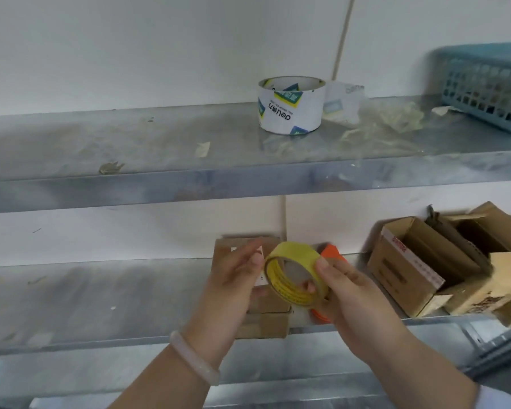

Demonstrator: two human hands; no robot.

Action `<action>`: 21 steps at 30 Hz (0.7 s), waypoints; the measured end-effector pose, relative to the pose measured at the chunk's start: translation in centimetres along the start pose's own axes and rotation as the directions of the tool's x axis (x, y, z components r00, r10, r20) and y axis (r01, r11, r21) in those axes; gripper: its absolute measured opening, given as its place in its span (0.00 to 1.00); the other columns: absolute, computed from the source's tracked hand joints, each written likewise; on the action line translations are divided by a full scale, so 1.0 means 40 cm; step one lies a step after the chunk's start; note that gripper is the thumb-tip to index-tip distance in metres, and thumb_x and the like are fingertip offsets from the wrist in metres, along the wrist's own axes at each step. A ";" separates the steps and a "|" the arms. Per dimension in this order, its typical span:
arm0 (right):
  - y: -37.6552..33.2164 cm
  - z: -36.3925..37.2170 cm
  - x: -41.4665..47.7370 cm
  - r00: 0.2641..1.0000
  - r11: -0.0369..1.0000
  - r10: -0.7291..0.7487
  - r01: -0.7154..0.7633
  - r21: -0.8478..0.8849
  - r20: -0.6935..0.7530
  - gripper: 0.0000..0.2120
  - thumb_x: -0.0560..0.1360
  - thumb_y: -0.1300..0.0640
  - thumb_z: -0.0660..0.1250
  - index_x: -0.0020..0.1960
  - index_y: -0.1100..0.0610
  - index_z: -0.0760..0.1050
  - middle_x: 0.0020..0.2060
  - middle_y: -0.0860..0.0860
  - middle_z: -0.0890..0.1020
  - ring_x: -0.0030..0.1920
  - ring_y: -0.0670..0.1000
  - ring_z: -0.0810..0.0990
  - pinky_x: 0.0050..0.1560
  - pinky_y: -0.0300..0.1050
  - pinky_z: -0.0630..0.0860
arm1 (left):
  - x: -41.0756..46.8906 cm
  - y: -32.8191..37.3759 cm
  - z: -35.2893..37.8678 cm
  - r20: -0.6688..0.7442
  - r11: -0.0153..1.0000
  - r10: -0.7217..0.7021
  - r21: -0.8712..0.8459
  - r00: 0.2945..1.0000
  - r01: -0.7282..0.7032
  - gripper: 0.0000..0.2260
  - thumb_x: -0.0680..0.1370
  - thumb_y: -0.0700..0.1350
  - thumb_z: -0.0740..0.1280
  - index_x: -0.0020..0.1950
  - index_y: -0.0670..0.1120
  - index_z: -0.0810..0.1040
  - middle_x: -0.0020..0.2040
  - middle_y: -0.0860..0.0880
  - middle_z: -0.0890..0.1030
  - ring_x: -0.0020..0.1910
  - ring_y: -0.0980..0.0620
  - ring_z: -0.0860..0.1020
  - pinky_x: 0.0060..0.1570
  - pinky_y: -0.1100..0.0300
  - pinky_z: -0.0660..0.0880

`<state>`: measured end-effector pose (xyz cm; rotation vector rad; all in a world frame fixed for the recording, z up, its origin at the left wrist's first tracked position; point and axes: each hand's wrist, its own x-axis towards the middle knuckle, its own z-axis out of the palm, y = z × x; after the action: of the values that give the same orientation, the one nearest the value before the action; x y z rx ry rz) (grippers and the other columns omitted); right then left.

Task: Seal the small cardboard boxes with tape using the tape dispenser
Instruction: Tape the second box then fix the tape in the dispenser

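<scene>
One yellow tape roll (292, 252), gripped by right hand (353, 296), pinched by left hand (233, 281)

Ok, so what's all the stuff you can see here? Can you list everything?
yellow tape roll: one, yellow, held between both hands
white tape roll: one, white with blue and yellow marks, upper shelf
paper wrapper: one, white, beside the white roll
tape scraps: a heap, pale yellowish, upper shelf
basket: one, blue, upper shelf, far right
small cardboard boxes: seemingly two stacked, brown, lower shelf behind the hands
orange thing: one, mostly hidden behind the roll
open cardboard boxes: several, brown, lower shelf, right
shelves: two, grey metal
bracelet: one, pale, left wrist
left hand: pinches the roll's left edge
right hand: grips the roll's right side
</scene>
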<state>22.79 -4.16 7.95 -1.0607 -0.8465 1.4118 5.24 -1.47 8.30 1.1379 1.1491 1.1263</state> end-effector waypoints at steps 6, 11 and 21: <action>0.004 -0.026 -0.018 0.998 0.904 -0.049 0.030 -0.427 -0.033 0.10 0.75 0.48 0.66 0.44 0.52 0.83 0.35 0.46 0.83 0.37 0.40 0.80 0.38 0.28 0.73 | 0.012 -0.038 0.039 0.294 0.733 0.299 0.538 0.908 -0.416 0.12 0.71 0.61 0.72 0.53 0.67 0.79 0.56 0.65 0.76 0.60 0.65 0.72 0.52 0.74 0.68; 0.020 -0.062 -0.031 0.998 0.829 0.048 -0.012 -0.560 0.050 0.14 0.80 0.58 0.62 0.44 0.44 0.83 0.41 0.48 0.83 0.44 0.44 0.80 0.47 0.36 0.74 | 0.026 -0.091 0.064 0.296 0.588 0.357 0.666 0.886 -0.459 0.08 0.74 0.56 0.71 0.53 0.61 0.83 0.52 0.65 0.76 0.54 0.62 0.75 0.51 0.68 0.72; 0.036 -0.158 -0.043 1.000 0.779 -0.002 -0.006 -0.627 -0.012 0.08 0.77 0.57 0.69 0.49 0.44 0.81 0.42 0.41 0.85 0.44 0.39 0.82 0.43 0.30 0.75 | 0.053 -0.136 0.146 0.324 0.618 0.314 0.644 0.893 -0.451 0.03 0.78 0.47 0.68 0.44 0.54 0.77 0.43 0.60 0.76 0.46 0.60 0.75 0.43 0.71 0.69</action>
<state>28.19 -6.51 4.70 -1.5677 -1.3630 1.1324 11.53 -0.23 3.10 2.1424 1.2615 0.8580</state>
